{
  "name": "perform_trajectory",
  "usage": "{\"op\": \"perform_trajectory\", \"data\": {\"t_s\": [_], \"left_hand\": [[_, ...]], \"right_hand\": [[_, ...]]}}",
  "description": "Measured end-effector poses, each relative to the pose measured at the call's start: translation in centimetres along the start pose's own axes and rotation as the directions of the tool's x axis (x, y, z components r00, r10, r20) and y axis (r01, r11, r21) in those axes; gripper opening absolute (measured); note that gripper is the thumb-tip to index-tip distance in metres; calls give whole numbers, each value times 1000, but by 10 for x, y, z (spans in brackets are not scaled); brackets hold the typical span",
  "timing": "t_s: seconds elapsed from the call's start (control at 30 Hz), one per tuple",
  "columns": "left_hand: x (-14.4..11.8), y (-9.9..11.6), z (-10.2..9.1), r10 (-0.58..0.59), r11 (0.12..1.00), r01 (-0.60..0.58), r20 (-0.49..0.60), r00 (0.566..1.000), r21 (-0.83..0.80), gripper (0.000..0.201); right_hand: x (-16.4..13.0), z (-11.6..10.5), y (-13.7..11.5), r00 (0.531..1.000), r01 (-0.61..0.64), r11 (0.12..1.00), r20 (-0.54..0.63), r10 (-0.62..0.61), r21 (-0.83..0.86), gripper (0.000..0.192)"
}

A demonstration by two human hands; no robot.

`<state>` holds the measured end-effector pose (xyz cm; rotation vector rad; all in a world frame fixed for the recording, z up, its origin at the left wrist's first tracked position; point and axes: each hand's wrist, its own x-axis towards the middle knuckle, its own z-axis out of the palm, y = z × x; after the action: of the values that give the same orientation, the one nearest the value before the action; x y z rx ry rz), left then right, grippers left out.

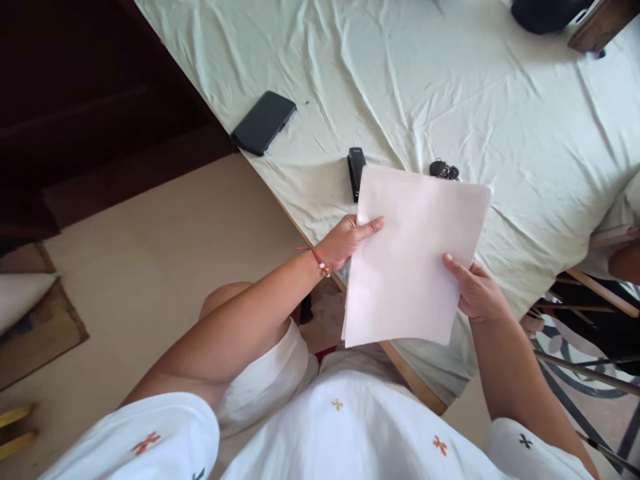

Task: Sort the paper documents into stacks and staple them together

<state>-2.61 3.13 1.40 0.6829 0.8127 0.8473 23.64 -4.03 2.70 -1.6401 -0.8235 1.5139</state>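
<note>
While hands (pixel 350 239) (pixel 475 290) pinch paper (pixel 415 257) edges, stapler (pixel 356 172) just beyond.

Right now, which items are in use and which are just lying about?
In hand:
- sheets of paper, gripped by left hand and right hand

Lying about on the cloth-covered table:
- stapler
- phone
- keys

no legible txt, blank paper sheets (pixel 415 253), no labels readable
</note>
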Motion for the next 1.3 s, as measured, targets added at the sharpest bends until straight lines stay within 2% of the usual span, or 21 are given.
{"op": "perform_trajectory", "data": {"t_s": [0.07,0.17,0.3,0.33,0.4,0.53,0.6,0.7,0.83,0.97,1.07,1.2,1.3], "left_hand": [[2,-5,3,-15,1000,15,-10,1000,6,49],[7,0,-2,38,998,-33,-87,996,59,40],[13,20,-20,101,963,-45,-199,975,267,15],[13,24,-24,113,946,-41,-210,971,322,17],[14,28,-28,121,911,-24,-210,970,413,28],[16,23,-28,81,867,11,-161,984,499,18],[17,23,-26,52,888,31,-169,984,458,14],[18,27,-23,30,963,18,-169,985,271,3],[13,25,-12,67,998,-67,-32,997,-4,27],[7,5,1,-78,980,100,133,988,-172,41],[8,-7,5,-151,955,170,97,984,-243,39],[11,-9,4,-127,950,136,49,991,-282,36],[9,-9,6,-125,968,123,5,992,-221,39]], "right_hand": [[-1,0,0,998,-37,999,-46,38,14,36],[-3,-3,-1,992,-120,993,-38,120,0,34],[-5,-11,0,981,-195,979,11,196,-66,35],[-5,-12,1,979,-203,976,22,205,-77,35],[-4,-13,3,978,-203,975,33,206,-89,36],[0,-13,5,978,-191,974,65,200,-121,37],[1,-14,4,977,-193,971,58,203,-143,40],[-1,-14,3,979,-202,970,-16,202,-135,43],[-4,-11,4,982,-170,984,-97,164,-55,45],[-7,-8,7,985,-148,988,-98,143,-46,43],[-10,-7,9,986,-149,986,-92,142,-72,41],[-14,-11,12,987,-135,986,-103,125,-94,40],[-12,-19,14,994,-114,976,-25,111,-183,43]]}}
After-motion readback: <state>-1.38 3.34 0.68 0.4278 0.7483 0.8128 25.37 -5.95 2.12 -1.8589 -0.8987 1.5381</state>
